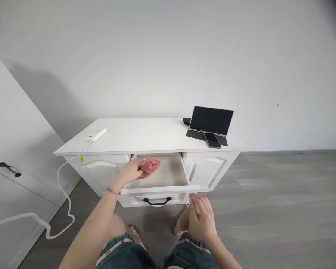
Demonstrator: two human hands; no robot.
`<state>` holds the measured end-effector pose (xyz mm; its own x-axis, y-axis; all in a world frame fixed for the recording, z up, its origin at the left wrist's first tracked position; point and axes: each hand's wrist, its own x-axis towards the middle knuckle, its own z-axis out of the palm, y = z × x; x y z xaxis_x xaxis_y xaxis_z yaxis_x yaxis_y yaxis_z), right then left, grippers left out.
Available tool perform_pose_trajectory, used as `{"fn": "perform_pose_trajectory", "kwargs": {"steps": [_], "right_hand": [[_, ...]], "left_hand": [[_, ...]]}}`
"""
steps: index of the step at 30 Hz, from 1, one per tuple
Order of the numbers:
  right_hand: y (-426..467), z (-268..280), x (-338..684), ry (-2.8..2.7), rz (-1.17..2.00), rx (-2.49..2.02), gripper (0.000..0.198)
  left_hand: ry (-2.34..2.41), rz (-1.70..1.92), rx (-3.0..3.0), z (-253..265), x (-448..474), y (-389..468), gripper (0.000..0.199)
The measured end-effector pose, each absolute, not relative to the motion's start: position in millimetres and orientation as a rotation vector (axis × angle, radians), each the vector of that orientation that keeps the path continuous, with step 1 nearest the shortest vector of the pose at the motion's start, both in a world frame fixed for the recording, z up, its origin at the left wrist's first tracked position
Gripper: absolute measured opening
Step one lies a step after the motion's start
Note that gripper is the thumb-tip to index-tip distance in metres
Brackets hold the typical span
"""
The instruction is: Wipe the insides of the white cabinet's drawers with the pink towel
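the drawer (172, 170) stood open, below centre of frame. the right hand (203, 216), lower right, was half curled; contents could not be told. the nearer left hand (131, 170) gripped the red cloth (150, 166), which projected rightward above the drawer, long axis slanting toward upper right.

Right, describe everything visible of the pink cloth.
The pink cloth is a small, soft-looking bundle, bunched or folded, its surface creased. The left hand grips its left end, and the rest juts out to the right, over the pulled-out drawer. Nothing else visibly touches it. Its full shape can't be told.
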<state>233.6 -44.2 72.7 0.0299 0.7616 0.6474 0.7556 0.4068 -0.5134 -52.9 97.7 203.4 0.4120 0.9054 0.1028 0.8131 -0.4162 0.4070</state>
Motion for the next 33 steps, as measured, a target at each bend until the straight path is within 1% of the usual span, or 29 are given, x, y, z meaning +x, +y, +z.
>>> {"fn": "perform_pose_trajectory", "kwargs": {"steps": [3, 6, 8, 10, 16, 20, 27, 33], "right_hand": [[-27, 77, 252, -1.646, -0.154, -1.439, 0.024], [-13, 69, 259, -1.625, -0.182, -1.519, 0.028], [-10, 62, 259, -1.618, -0.14, -1.541, 0.029], [-9, 56, 258, -1.61, -0.076, -1.542, 0.03], [-8, 56, 265, -1.563, 0.094, -1.494, 0.029], [-4, 60, 270, -1.493, 0.277, -1.461, 0.031], [6, 67, 275, -1.209, 0.565, -1.521, 0.043], [14, 69, 285, -1.079, 0.766, -1.452, 0.055]], "left_hand": [[1.883, 0.904, 2.313, 190, -79, 47, 0.032], [2.327, 1.112, 2.187, 156, -85, 10, 0.032], [2.51, 1.061, 2.148, 133, -76, -3, 0.036], [2.585, 0.99, 2.14, 117, -62, -7, 0.041], [2.629, 0.973, 2.089, 93, -29, -7, 0.047], [2.573, 1.006, 2.106, 81, -23, -14, 0.052], [2.466, 1.078, 2.187, 67, 6, -23, 0.04], [2.164, 1.13, 2.372, 61, 62, -23, 0.036]]}}
